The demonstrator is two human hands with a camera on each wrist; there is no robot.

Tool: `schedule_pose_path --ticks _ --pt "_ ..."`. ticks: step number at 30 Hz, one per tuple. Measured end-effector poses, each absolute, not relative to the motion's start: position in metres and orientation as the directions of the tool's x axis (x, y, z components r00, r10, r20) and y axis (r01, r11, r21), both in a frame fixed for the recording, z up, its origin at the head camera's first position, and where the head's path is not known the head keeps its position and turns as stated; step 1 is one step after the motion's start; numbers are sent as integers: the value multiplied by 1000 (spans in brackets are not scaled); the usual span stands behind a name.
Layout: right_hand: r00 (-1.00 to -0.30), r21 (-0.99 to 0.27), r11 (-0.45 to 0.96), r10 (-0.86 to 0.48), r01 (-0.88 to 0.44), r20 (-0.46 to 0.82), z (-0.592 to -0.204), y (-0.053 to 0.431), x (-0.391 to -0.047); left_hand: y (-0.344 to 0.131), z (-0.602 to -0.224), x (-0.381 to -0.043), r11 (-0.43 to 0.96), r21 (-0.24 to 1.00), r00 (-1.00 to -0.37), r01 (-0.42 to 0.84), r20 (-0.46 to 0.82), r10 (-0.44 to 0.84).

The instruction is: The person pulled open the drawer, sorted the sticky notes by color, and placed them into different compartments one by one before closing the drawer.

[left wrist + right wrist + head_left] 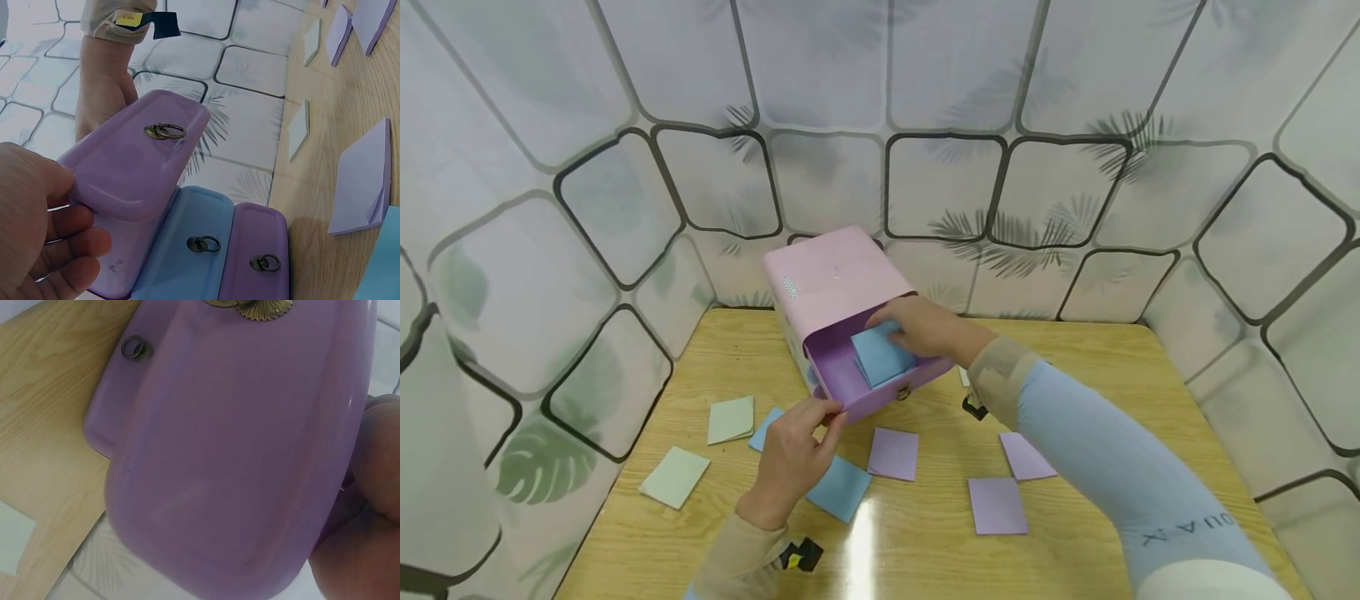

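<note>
A small pink chest of drawers (838, 271) stands at the back of the table with its purple top drawer (838, 367) pulled out. At the drawer's front left corner, my left hand (793, 450) pinches the edge between thumb and index finger. My right hand (925, 325) reaches into the drawer and holds a pad of blue sticky notes (880, 343). More blue notes seem to lie just under that pad. The drawer front (231, 444) hides most of the right hand's fingers in the right wrist view.
Below the top drawer sit a blue drawer (181, 262) and a purple drawer (253, 237) with ring pulls. Green sticky notes (674, 477) lie at the left. Blue notes (841, 490) lie beside the left hand, and purple notes (997, 506) toward the right. Patterned fabric walls surround the table.
</note>
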State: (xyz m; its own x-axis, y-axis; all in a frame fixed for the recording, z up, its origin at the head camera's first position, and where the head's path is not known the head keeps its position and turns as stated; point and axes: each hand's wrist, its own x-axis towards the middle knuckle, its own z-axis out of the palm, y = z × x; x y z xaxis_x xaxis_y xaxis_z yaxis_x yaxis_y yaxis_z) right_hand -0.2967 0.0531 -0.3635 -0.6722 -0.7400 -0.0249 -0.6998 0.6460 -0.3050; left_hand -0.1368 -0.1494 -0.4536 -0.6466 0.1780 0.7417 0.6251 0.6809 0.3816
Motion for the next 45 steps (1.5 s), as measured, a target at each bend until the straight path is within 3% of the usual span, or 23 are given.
schedule_pose_path --ticks 15,33,45 --pt "-690 -240 705 -707 -668 -154 -366 49 -294 -149 -454 -137 681 377 -645 627 742 183" --pt "-733 -168 746 -665 -644 -145 -366 44 -290 -149 -453 -136 683 377 -649 625 737 187" --pt "-669 -186 701 -713 -689 -208 -367 43 -289 -149 -453 -135 698 371 -658 613 728 191"
